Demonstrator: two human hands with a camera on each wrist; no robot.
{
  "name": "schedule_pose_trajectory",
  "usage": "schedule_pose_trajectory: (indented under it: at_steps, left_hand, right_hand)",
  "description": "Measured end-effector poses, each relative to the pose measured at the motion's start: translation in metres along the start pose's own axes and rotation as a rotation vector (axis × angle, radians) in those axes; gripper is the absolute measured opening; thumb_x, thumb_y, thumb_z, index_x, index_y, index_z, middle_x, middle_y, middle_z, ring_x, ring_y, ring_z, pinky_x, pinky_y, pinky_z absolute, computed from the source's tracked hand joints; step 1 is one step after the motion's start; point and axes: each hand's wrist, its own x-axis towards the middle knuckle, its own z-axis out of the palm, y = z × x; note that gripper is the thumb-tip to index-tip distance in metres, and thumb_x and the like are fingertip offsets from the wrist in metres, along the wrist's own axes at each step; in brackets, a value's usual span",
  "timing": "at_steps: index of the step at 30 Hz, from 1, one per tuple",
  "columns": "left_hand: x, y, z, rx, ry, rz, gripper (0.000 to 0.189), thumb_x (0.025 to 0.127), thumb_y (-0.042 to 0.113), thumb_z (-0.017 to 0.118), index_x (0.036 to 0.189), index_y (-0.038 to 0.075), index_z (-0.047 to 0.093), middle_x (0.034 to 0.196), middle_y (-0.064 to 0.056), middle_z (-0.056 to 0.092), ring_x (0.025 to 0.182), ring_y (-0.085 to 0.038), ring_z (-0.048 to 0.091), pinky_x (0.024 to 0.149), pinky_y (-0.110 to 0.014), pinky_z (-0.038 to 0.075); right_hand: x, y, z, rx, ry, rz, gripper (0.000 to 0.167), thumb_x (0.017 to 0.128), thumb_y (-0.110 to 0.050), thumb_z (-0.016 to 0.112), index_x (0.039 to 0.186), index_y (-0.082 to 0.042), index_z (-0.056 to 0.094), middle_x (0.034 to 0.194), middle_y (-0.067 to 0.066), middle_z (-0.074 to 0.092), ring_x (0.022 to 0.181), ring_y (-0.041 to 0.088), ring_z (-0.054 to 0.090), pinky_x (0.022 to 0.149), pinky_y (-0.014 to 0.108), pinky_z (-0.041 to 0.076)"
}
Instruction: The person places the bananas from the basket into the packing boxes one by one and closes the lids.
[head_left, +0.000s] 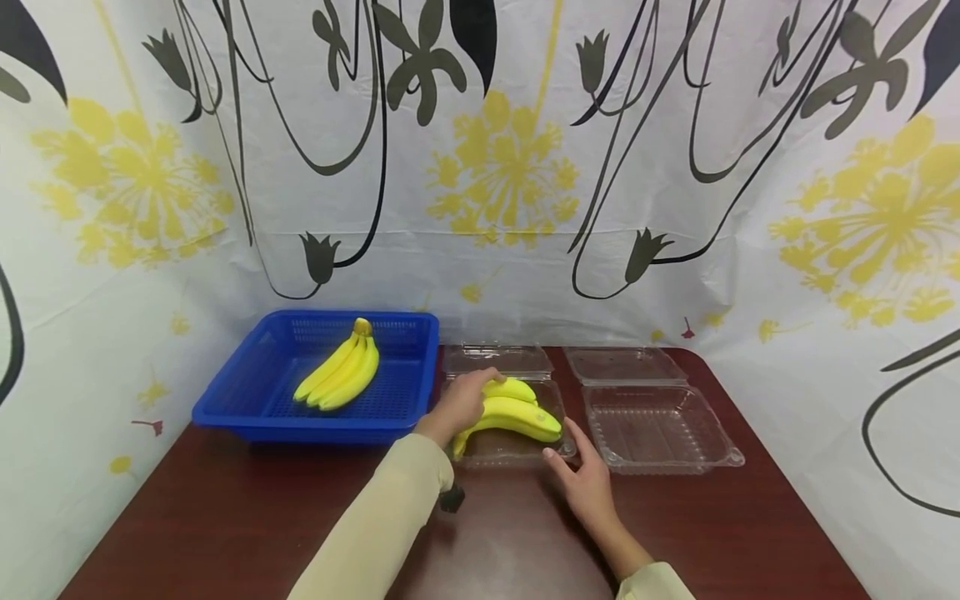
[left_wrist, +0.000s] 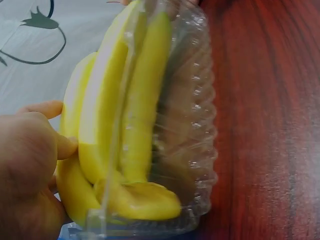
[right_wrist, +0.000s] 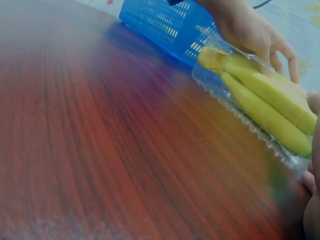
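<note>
A bunch of yellow bananas (head_left: 517,417) lies in a clear plastic clamshell box (head_left: 510,458) whose lid is folded back. My left hand (head_left: 459,406) grips the bunch from its far side; in the left wrist view the thumb and a finger (left_wrist: 44,107) press into the bananas (left_wrist: 105,115). At the box's near right corner is my right hand (head_left: 587,483), its thumb and forefinger spread and touching the edge. Only part of the right hand (right_wrist: 311,200) shows in the right wrist view, beside the tips of the bananas (right_wrist: 270,112).
On the left stands a blue plastic basket (head_left: 315,429) holding another bunch of bananas (head_left: 341,371). A second clear clamshell box (head_left: 660,433) lies open to the right. Everything stands on a dark red wooden table (head_left: 225,517), with a patterned curtain (head_left: 480,283) behind.
</note>
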Motion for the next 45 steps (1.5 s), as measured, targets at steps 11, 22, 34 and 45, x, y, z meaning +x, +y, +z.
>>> schedule_pose_trajectory:
  at_steps: [11,22,34,45]
  left_hand:
    - [-0.005,0.004,-0.002,0.066,0.068,-0.006,0.058,0.087,-0.015,0.052,0.129,0.024,0.064,0.128,0.001,0.061,0.112,-0.026,0.049,0.094,-0.039,0.043]
    - [-0.027,0.004,-0.007,0.016,0.157,-0.018,0.049,0.088,0.002,0.063,0.134,0.017,0.060,0.137,-0.008,0.054,0.127,-0.035,0.044,0.101,-0.052,0.036]
    - [-0.076,0.002,0.003,-0.402,0.248,-0.123,0.066,0.088,0.011,0.070,0.147,0.008,0.040,0.155,-0.025,0.020,0.140,-0.042,0.024,0.108,-0.058,0.027]
    - [-0.101,-0.020,0.015,-0.740,0.179,-0.187,0.093,0.088,0.015,0.072,0.157,0.014,0.009,0.154,-0.027,0.021,0.136,-0.044,0.030,0.103,-0.058,0.035]
  right_hand:
    - [0.000,0.001,0.001,-0.011,0.021,-0.037,0.064,0.087,-0.026,0.075,0.143,-0.012,0.050,0.138,0.012,0.055,0.093,0.024,0.065,0.074,0.030,0.053]
    - [0.000,-0.001,0.001,-0.017,0.034,-0.037,0.064,0.087,-0.026,0.075,0.143,-0.011,0.050,0.138,0.014,0.054,0.093,0.026,0.066,0.075,0.033,0.053]
    - [0.000,-0.003,0.000,0.062,-0.003,0.030,0.067,0.089,-0.030,0.073,0.147,-0.014,0.043,0.142,0.012,0.049,0.115,0.024,0.058,0.083,0.028,0.052]
    - [0.007,-0.018,-0.003,0.140,-0.044,0.128,0.068,0.093,-0.025,0.068,0.151,-0.011,0.033,0.147,0.020,0.041,0.134,0.033,0.040,0.097,0.044,0.043]
